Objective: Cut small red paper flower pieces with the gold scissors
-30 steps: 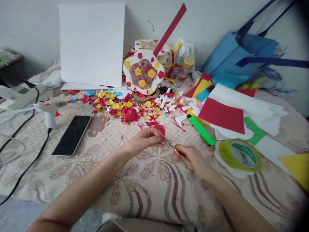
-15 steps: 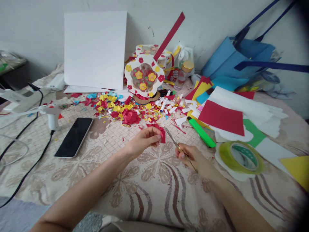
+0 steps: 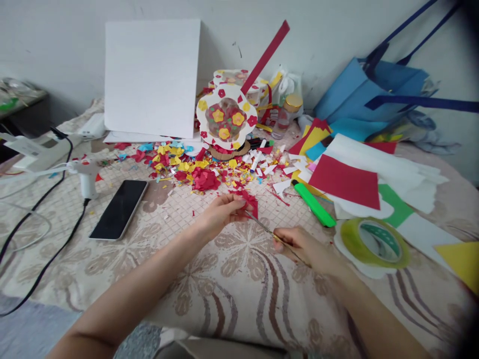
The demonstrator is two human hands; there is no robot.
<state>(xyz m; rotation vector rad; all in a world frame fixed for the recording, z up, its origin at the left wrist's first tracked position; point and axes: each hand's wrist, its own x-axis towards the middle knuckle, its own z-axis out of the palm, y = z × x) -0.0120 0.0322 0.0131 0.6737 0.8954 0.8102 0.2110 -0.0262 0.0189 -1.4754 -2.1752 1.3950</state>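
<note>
- One left hand (image 3: 223, 212) is pinching red paper (image 3: 247, 205), likely light, easily torn, best taken by edges.
- Right hand (image 3: 299, 243) is clasping scissors (image 3: 262, 226) by the handles.

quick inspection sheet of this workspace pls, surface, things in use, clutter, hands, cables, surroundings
Surface: patterned tablecloth, scattered with paper scraps.
Job's things: scissors; small red piece, partly hidden.
Clutter: phone, green tool, tape roll, coloured sheets.
Hands: left hand seems to pinch the small red piece; right hand holds the scissors.
Cables: black cable from white glue gun; others at left.
Surroundings: wall behind; blue bag at right.
</note>
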